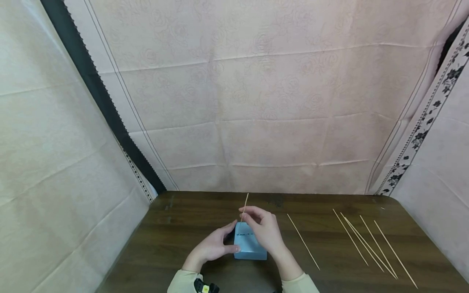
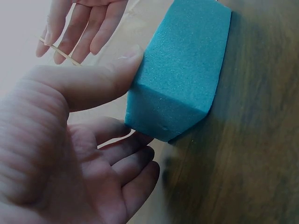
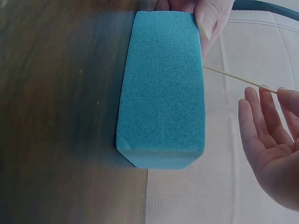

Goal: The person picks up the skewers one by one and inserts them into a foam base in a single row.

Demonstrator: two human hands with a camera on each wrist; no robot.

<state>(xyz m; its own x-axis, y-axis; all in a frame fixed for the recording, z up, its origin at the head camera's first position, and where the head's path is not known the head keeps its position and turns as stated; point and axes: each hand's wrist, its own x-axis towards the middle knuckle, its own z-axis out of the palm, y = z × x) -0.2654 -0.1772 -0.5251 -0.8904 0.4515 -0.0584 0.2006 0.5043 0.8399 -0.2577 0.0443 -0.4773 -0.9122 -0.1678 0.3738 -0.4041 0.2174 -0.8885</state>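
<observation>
A blue foam block with a row of small dark marks across its top rests on the wooden table. My left hand grips its left end, thumb on the near side and fingers toward the far side; the left wrist view shows the thumb pressed to the block's edge. Between thumb and fingertips, my right hand pinches a thin wooden stick standing nearly upright. In the right wrist view, the stick's lower end meets the block's marked face beside the left thumb.
One loose wooden stick lies just right of the block. Several more sticks lie slanted farther right on the table. Pale cloth hangs behind the table and on both sides.
</observation>
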